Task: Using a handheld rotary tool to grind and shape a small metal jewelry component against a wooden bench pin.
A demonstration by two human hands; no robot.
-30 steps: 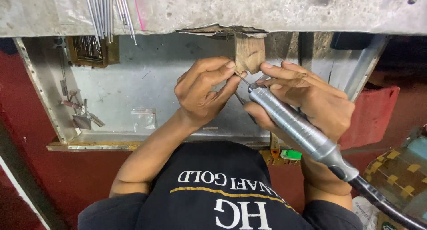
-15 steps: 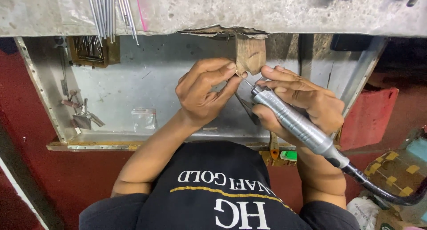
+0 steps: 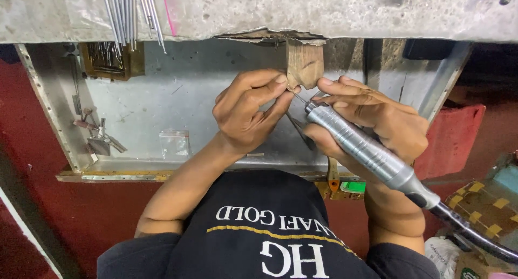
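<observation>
The person wears a black short-sleeved shirt (image 3: 259, 236) with white block lettering across the chest and a thin yellow line running through the print. The print appears upside down from the head camera. Both sleeves end above the elbow, leaving the forearms bare. The left hand (image 3: 248, 114) and the right hand (image 3: 372, 122) are bare: no gloves, rings, watch or wristband visible. Fingernails are short and unpainted.
</observation>
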